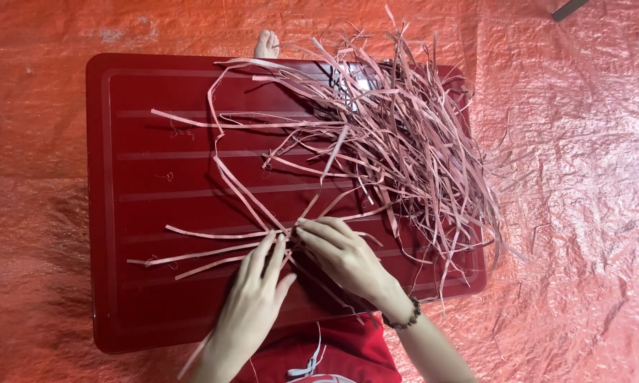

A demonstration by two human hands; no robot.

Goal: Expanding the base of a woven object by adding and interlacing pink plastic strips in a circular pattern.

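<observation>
- Nearest the camera, a lap in red cloth (334, 347) with a pale cord on it sits against the near edge of a red ribbed lid (156, 213), which serves as the work surface.
- The left hand (252, 301) lies flat-fingered over the lid, its fingertips (271, 240) pressing down on a crossing of thin pink strips (213, 255); its grip is nearly closed, pinning rather than wrapping.
- The right hand (344, 259), a beaded bracelet (403, 317) on its wrist, meets the left at the same crossing, fingers curled in a light pinch on the strips.
- From that crossing, loose strip ends fan out leftward across the lid, stopping short of its left rim; bare lid lies open to the left and upper left.
- Beyond the hands, a tangled heap of strips (404, 142) covers the lid's right half, well apart from the hands yet joined to them by a few long strands; it spills over the right and far edges.
- A bare foot (267, 45) shows past the far rim.
- An orange woven sheet (582, 213) covers the floor all round.
</observation>
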